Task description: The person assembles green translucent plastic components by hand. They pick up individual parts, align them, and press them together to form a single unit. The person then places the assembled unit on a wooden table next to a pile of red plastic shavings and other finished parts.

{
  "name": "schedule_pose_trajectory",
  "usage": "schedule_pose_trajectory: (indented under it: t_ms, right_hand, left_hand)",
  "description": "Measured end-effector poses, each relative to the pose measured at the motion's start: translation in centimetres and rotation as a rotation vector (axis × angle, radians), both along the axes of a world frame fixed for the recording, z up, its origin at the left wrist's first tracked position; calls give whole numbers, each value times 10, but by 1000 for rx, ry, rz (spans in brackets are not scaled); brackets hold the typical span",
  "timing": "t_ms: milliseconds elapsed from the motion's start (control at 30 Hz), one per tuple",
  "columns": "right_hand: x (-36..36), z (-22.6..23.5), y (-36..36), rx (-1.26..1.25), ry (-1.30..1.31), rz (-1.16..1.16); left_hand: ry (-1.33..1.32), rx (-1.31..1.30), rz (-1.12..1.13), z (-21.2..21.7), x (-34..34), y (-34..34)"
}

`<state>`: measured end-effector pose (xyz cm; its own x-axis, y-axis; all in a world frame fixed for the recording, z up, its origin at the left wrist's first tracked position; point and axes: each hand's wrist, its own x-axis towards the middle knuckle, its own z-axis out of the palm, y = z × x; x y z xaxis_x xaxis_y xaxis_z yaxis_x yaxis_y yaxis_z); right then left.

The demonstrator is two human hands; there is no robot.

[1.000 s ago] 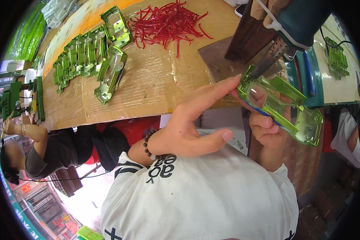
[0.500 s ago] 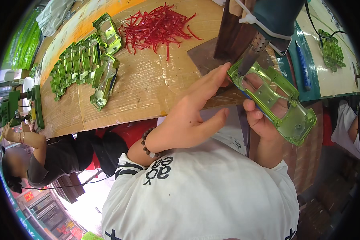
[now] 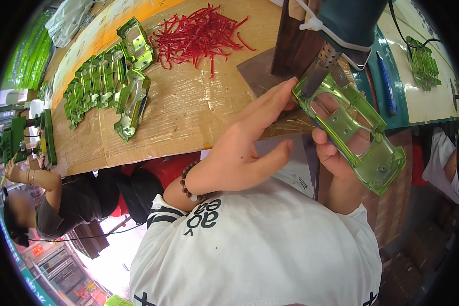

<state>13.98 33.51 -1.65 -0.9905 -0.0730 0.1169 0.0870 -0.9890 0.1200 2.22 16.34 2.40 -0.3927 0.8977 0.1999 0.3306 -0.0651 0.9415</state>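
A translucent green toy car body shell (image 3: 346, 127) is held at a slant at the right of the head view. My right hand (image 3: 334, 158) grips its near left side from below, with part of the fingers hidden behind the shell. The stretched fingers of my left hand (image 3: 234, 153) reach to the shell's far left end, and the thumb stands apart. Over that same end points the perforated metal nozzle (image 3: 327, 58) of a dark teal hot-air gun (image 3: 354, 23). Whether the nozzle touches the shell, I cannot tell.
On the cardboard-covered table (image 3: 183, 112) lie a row of green shells (image 3: 94, 79) and a heap of thin red strips (image 3: 199, 38). A blue pen-like tool (image 3: 386, 84) and another green part (image 3: 422, 64) lie at right. Another person (image 3: 71, 199) sits at left.
The green shell has tilted slightly, its near end shifting toward me. My right hand has moved a little with it, while my left hand stays almost in place.
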Motion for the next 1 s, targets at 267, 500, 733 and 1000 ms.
schedule_pose_trajectory:
  t_ms: [267, 500, 733, 1000]
  right_hand:
    - [1, -1, 9, 109, 22, 78]
    - [16, -2, 6, 52, -126, 81]
    - [47, 22, 79, 830, -461, -581]
    - [30, 19, 288, 2616, -1238, -808]
  left_hand:
    - [38, 13, -27, -1, -1, -2]
    - [-89, 2, 77, -9, 1, -11]
    - [-188, 208, 429, -7, -4, -45]
    - [590, 43, 841, -19, -40, -75]
